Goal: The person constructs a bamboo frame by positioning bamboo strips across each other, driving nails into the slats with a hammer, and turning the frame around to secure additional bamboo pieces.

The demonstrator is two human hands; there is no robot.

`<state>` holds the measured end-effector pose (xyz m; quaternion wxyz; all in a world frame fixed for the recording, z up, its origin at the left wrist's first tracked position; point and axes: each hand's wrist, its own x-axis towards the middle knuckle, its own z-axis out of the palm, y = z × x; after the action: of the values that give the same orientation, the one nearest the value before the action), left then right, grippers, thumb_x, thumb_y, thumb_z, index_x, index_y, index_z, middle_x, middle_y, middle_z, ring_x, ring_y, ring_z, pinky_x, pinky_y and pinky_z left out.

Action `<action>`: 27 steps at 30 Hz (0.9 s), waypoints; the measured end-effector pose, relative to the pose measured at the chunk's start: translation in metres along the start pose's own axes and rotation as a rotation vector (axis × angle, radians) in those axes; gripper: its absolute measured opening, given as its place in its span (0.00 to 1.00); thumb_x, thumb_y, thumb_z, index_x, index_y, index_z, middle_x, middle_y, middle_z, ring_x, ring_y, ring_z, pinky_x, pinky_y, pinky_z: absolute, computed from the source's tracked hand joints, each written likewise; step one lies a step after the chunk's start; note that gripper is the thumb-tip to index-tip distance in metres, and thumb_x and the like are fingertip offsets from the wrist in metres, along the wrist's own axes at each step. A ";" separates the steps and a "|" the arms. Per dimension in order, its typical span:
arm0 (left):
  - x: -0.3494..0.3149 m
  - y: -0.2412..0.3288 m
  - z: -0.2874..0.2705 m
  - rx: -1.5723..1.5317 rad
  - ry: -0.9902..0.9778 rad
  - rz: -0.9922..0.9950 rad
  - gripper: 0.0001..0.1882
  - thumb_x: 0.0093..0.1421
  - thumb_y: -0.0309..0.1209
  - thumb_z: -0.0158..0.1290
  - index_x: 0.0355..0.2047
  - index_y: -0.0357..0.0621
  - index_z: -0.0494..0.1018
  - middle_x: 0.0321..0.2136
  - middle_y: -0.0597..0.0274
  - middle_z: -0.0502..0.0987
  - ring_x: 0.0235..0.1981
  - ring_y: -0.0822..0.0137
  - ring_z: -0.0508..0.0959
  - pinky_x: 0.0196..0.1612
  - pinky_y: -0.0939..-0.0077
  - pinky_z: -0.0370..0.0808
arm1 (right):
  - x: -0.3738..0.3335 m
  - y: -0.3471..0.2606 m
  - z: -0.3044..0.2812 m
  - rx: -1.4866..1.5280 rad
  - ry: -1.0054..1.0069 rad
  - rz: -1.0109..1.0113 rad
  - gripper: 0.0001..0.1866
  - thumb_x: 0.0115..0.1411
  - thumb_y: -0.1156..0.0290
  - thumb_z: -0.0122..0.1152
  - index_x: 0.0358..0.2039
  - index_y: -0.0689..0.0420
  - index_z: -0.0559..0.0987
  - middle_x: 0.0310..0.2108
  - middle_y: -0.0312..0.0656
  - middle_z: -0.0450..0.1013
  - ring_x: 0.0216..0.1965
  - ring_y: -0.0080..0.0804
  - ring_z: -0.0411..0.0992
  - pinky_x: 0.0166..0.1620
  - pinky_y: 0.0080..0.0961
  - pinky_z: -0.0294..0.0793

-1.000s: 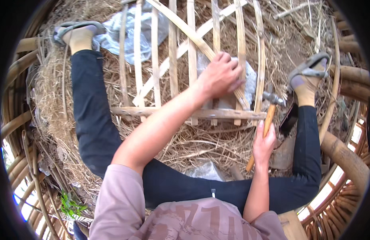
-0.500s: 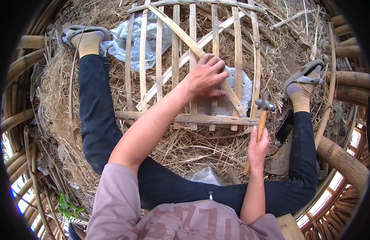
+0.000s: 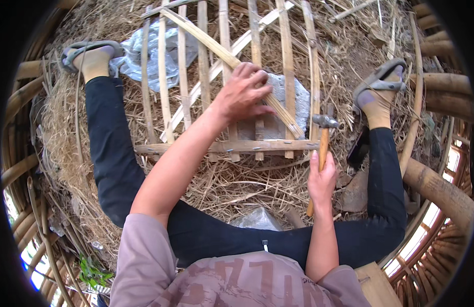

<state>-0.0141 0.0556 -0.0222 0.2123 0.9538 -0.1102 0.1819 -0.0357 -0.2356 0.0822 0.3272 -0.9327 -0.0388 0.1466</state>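
The slatted frame [image 3: 270, 145] is lying over straw [image 3: 232, 176], slats running near to far, and a diagonal strip [image 3: 211, 44] is slanting across it from far left to near right. Just beside the frame's near right corner, a hammer [image 3: 324, 146] is pointing head-away, the closed right hand [image 3: 323, 179] gripping its handle; the left hand [image 3: 244, 92], curled, is holding the strip.

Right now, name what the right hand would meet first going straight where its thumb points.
The right hand would likely meet the bamboo crossbar first, at its right end; depth is unclear, so it might pass above.
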 end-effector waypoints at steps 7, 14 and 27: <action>-0.002 -0.001 -0.003 -0.035 0.076 0.017 0.30 0.44 0.54 0.71 0.39 0.46 0.81 0.45 0.61 0.76 0.51 0.55 0.73 0.56 0.53 0.73 | 0.001 0.006 0.002 0.061 0.039 -0.042 0.17 0.71 0.62 0.58 0.32 0.63 0.72 0.22 0.50 0.71 0.23 0.42 0.70 0.31 0.41 0.69; -0.002 0.000 -0.008 -0.075 0.062 -0.003 0.31 0.44 0.53 0.71 0.42 0.47 0.78 0.43 0.60 0.74 0.50 0.54 0.73 0.58 0.53 0.71 | 0.001 0.002 0.001 0.046 0.039 -0.012 0.17 0.70 0.62 0.59 0.32 0.63 0.72 0.23 0.50 0.73 0.24 0.43 0.73 0.32 0.41 0.71; -0.026 -0.066 -0.051 0.613 0.279 -0.907 0.42 0.61 0.58 0.58 0.62 0.35 0.66 0.57 0.41 0.69 0.63 0.51 0.65 0.63 0.52 0.65 | 0.020 0.029 -0.003 -0.185 0.281 -0.093 0.12 0.70 0.68 0.57 0.33 0.64 0.72 0.25 0.55 0.73 0.26 0.57 0.73 0.32 0.49 0.69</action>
<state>-0.0342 0.1402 -0.0130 -0.0048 0.8907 0.3976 0.2203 -0.0162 -0.2567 0.0619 0.2486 -0.9673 -0.0490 -0.0046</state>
